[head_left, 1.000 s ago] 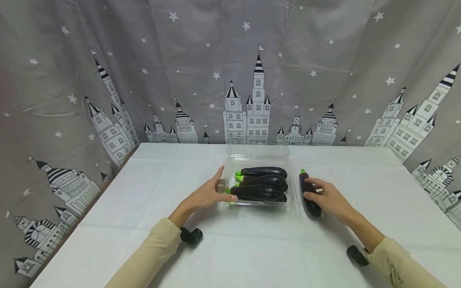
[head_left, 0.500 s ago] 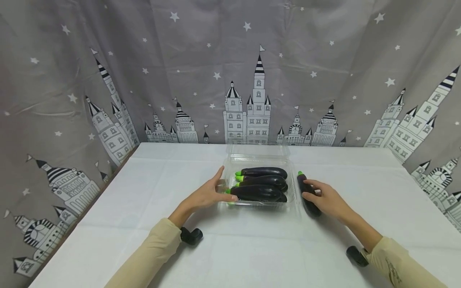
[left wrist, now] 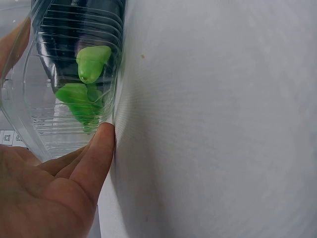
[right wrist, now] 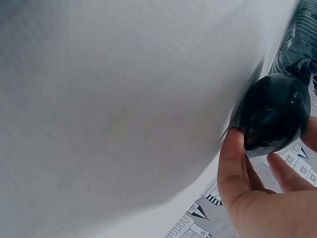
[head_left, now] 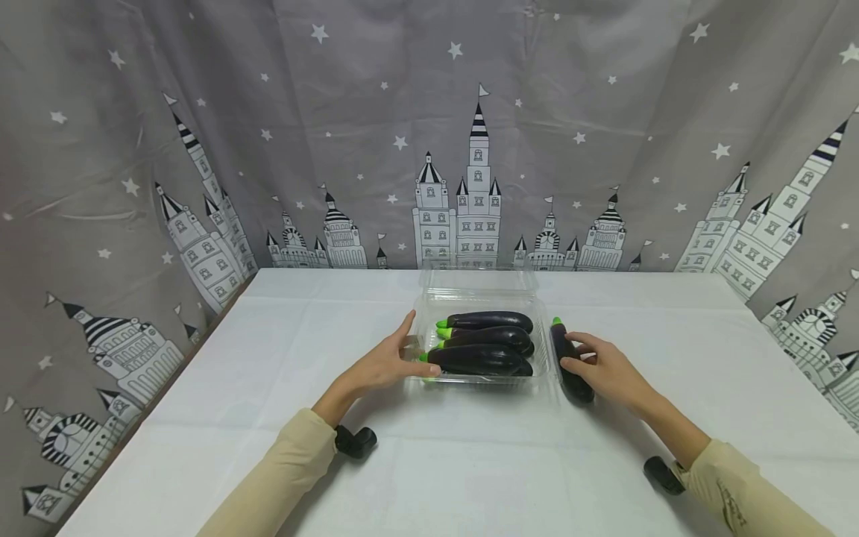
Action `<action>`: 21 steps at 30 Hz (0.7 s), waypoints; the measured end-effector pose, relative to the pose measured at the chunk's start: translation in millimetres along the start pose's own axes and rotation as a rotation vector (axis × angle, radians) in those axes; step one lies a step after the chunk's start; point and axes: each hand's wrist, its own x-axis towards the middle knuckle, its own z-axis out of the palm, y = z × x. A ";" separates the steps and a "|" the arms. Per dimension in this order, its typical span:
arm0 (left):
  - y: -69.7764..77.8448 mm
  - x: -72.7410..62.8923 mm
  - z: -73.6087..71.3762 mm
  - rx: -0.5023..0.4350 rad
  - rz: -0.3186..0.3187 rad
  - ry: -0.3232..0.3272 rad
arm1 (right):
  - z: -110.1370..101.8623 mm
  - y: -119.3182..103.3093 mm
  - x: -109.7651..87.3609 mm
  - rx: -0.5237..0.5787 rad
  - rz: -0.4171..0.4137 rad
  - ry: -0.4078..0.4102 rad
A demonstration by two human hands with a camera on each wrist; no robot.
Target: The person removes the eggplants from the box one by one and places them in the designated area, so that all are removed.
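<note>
A clear plastic container [head_left: 479, 380] with its lid raised stands mid-table, holding several dark eggplants [head_left: 493, 320] with bright green stem ends pointing left. My left hand [head_left: 377, 364] holds its left front corner, thumb over the front rim. In the left wrist view, other fingers [left wrist: 96, 161] touch the ribbed side wall near the table. To the right of the container a single eggplant [head_left: 569, 365] lies lengthwise, green tip away from me. My right hand [head_left: 612, 371] grips this eggplant from its right side between thumb and fingers. The right wrist view shows its rounded dark end [right wrist: 277, 111] between the fingertips.
A white cloth [head_left: 463, 477] covers the table. Behind it hangs a grey curtain [head_left: 335, 97] with castles and stars. Each wrist wears a small black camera [head_left: 356, 441]. The transparent lid [head_left: 479, 280] leans back near the table's far edge.
My right hand and the eggplant under it have shifted slightly left, closer to the container. The left hand and the container stay where they were.
</note>
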 end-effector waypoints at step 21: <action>-0.3 -1.1 -0.6 -0.009 0.030 -0.011 | 0.5 0.3 1.1 0.016 0.013 -0.001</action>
